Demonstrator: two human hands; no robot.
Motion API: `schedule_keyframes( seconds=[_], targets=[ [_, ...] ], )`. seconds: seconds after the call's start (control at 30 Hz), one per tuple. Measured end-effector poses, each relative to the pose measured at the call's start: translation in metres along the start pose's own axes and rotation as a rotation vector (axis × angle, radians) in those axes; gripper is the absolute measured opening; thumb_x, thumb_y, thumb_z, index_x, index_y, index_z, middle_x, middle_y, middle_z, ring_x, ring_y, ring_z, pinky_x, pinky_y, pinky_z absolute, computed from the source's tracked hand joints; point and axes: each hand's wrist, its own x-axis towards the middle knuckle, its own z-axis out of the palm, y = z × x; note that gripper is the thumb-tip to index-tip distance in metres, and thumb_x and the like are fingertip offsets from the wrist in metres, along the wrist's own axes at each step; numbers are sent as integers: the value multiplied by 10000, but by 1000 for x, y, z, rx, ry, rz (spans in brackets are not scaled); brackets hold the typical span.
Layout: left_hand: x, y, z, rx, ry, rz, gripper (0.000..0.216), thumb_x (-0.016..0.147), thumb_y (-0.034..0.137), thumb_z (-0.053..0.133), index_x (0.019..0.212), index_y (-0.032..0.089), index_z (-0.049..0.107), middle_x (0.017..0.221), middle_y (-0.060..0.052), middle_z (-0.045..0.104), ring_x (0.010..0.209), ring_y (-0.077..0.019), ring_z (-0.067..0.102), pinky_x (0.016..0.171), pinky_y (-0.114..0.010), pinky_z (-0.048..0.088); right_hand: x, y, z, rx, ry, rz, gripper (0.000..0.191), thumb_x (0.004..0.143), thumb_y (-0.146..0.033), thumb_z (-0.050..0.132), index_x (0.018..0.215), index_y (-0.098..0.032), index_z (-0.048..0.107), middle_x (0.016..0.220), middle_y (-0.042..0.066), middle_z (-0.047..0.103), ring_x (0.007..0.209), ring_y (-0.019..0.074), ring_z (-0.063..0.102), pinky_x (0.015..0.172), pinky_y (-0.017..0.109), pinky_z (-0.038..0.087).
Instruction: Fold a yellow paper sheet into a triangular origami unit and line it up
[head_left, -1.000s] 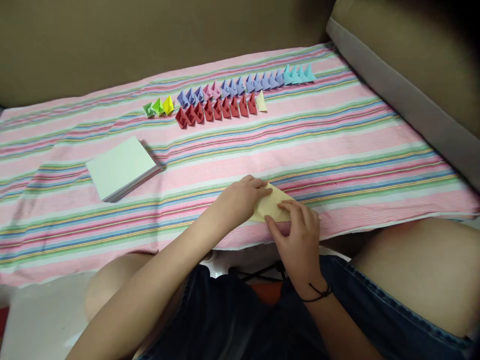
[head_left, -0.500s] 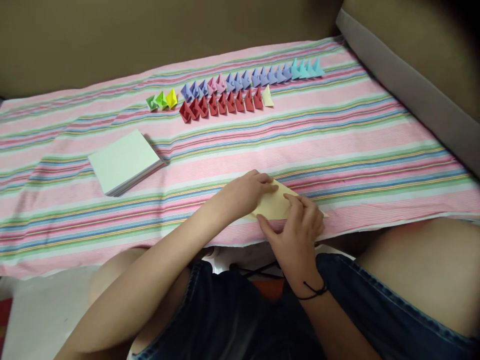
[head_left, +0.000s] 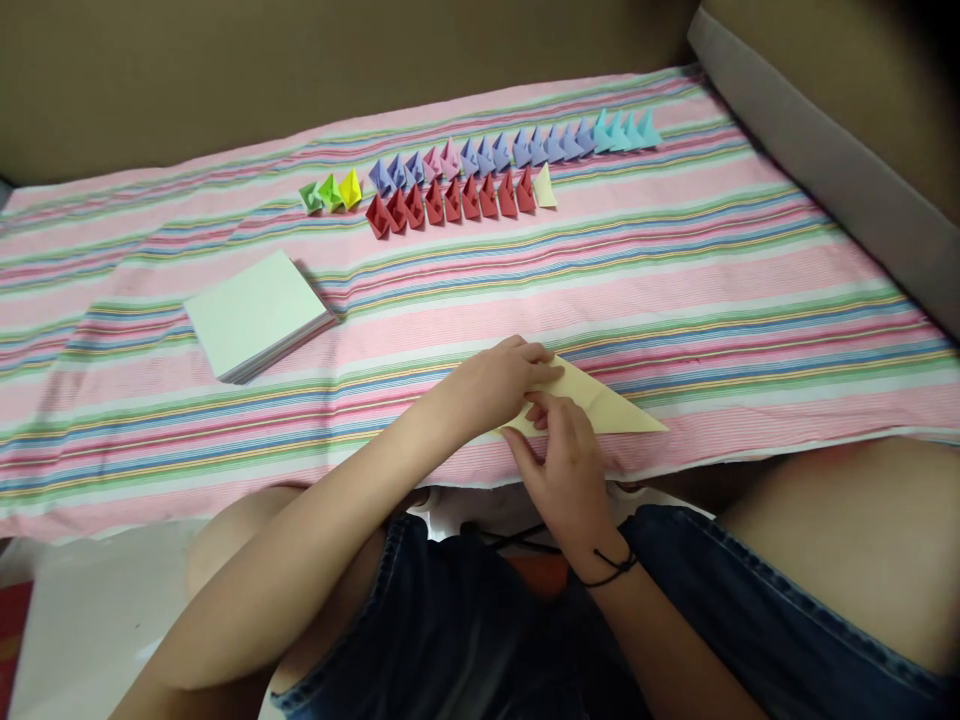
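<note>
Pale yellow paper (head_left: 609,408), folded into a long flat triangle, lies on the near edge of the cloth-covered tabletop (head_left: 750,300), its sharp point aimed to the right and its left part hidden under both hands. On it the left hand (head_left: 491,385) rests palm down with the fingers stretched over the upper left edge; its grip is open, pressing flat and closed around nothing. Just below, the right hand (head_left: 566,465) comes in from the near side, its fingertips (head_left: 541,410) bent onto the sheet beside the left fingers and its thumb laid along the near left corner; whether that grip pinches the paper or only presses on it I cannot tell. A thin black band (head_left: 611,568) circles the right wrist. The cloth is striped in pink, white, green, blue and yellow bands that run from left to right. To the left, well apart from the hands, sits a stack of pale square sheets (head_left: 255,315), turned at a slant. Farther back stand two rows of small folded paper pieces: a near row of red pieces (head_left: 450,200) that ends on the right in a single pale yellow piece (head_left: 545,187), and behind it a longer row with green and yellow pieces (head_left: 330,190) at the left, then purple and pink pieces (head_left: 480,158), and light blue pieces (head_left: 626,130) at the right end. At the far right a grey-edged brown cushion (head_left: 825,180) borders the cloth, and below the hands show dark denim shorts (head_left: 487,640) and bare knees.
</note>
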Motion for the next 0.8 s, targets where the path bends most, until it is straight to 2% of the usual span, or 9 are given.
schedule_keyframes(
  seconds=[0.27, 0.57, 0.8],
  targets=[
    [0, -2, 3, -3, 34, 29, 456, 864, 42, 416, 1260, 205, 569, 1290, -61, 554, 1158, -202, 467, 940, -308, 425, 2, -6, 8, -157, 24, 20, 343, 844, -453, 585, 977, -156, 479, 830, 76, 532, 790, 249, 496, 728, 416, 461],
    [0, -1, 4, 13, 27, 35, 472, 857, 13, 391, 1249, 203, 574, 1314, -64, 531, 1153, -203, 449, 933, -302, 420, 0, -10, 12, -264, 18, 44, 486, 820, -532, 575, 1052, -114, 487, 880, 127, 557, 847, 284, 514, 783, 465, 468],
    [-2, -1, 3, 27, 26, 52, 482, 853, 21, 401, 1281, 188, 547, 1315, -67, 531, 1145, -206, 450, 954, -313, 408, -3, -15, 14, -338, -22, 52, 764, 708, -685, 601, 1114, -45, 506, 937, 186, 573, 903, 337, 509, 793, 510, 463]
  ],
)
